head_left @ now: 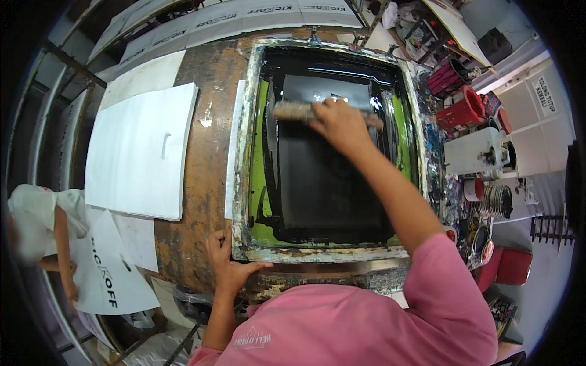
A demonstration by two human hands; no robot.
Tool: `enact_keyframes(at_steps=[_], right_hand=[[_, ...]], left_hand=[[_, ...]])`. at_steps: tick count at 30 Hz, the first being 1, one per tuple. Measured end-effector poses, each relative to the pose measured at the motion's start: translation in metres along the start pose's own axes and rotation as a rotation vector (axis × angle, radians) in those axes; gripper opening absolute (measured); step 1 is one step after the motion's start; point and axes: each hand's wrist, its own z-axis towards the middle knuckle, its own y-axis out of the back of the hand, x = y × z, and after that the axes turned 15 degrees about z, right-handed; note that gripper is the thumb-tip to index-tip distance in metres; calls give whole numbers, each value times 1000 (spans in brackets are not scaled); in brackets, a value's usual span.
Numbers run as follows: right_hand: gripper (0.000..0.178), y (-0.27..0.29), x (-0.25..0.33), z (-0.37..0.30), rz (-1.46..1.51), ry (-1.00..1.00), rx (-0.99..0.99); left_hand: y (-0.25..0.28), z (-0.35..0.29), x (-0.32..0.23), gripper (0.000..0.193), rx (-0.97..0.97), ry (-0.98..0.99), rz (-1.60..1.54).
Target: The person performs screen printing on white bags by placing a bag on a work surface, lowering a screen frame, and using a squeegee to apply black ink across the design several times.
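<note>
My right hand (343, 125) is closed over the wooden handle of a squeegee (293, 111), which lies crosswise on the far half of a printing screen. Black ink (329, 201) covers most of the mesh, with green strips (262, 226) along its sides. The screen's paint-crusted frame (241, 177) sits on a worn wooden table. At its near left corner rests my left hand (227, 263), thumb stretched along the near edge and fingers apart from it, holding nothing. A white sheet edge (232, 165) sticks out under the frame's left side.
Left of the screen lies a stack of white sheets (137, 152). Another person (46, 219) at the far left handles a printed sheet (110, 274). Printed sheets lie on racks (244, 18) at the back. Red buckets (461, 110), a white container (470, 152) and several cans (494, 201) stand at right.
</note>
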Motion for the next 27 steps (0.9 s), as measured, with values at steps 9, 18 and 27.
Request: enact_keyframes(at_steps=[9, 18, 27], right_hand=[[56, 34, -82, 130, 76, 21, 239], [46, 23, -22, 38, -24, -15, 94], [42, 110, 170, -167, 134, -141, 267]], left_hand=[[-7, -4, 5, 128, -92, -74, -69], [-17, -19, 8, 129, -187, -83, -99], [-9, -16, -5, 111, -170, -25, -256]])
